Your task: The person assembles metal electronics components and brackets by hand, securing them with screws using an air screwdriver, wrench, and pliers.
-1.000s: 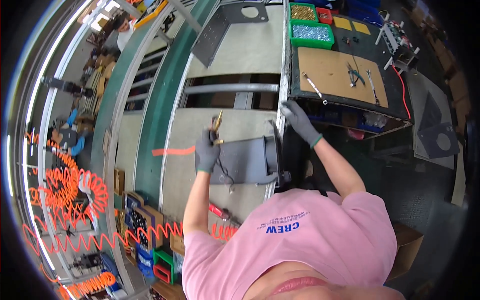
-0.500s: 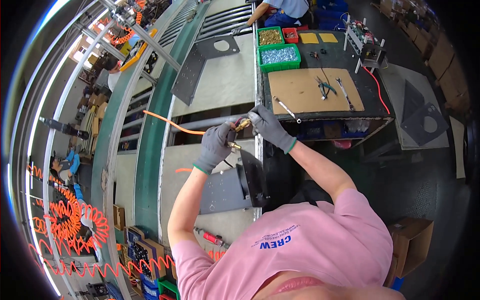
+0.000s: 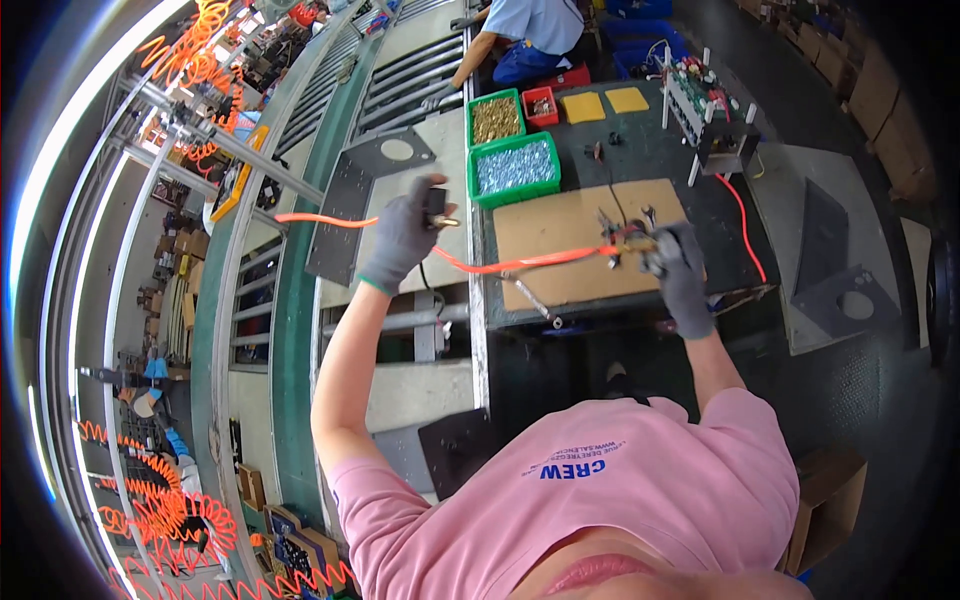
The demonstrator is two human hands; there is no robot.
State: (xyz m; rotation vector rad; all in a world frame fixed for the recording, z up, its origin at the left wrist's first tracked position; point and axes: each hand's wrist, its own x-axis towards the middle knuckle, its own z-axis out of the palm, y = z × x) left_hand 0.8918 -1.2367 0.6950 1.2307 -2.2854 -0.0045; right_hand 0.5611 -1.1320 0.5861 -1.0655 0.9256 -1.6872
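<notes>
My left hand (image 3: pixel 403 238), in a grey glove, is closed around a black part with a brass fitting (image 3: pixel 436 208), raised over the conveyor. A black wire hangs beneath it. My right hand (image 3: pixel 684 278), also gloved and smeared by motion, closes on a brass fitting (image 3: pixel 636 243) above the cardboard sheet (image 3: pixel 560 222). An orange hose (image 3: pixel 520 266) stretches from this fitting back to my left hand and out past it to the left. Below the hose lies a wrench (image 3: pixel 537 303) across the cardboard's near edge; other tools behind my right hand are partly hidden.
Green bins of brass-coloured (image 3: pixel 496 118) and silvery small parts (image 3: pixel 515 168) stand on the dark bench. An assembly with a circuit board (image 3: pixel 700 100) is at its far right. Bent dark metal panels (image 3: pixel 350 205) lie on the conveyor. A co-worker (image 3: pixel 535 35) crouches at the far end.
My hands, close together before, are now wide apart. The right has swung right over the bench with the brass fitting, drawing the orange hose across. The left has risen; the whole view has shifted.
</notes>
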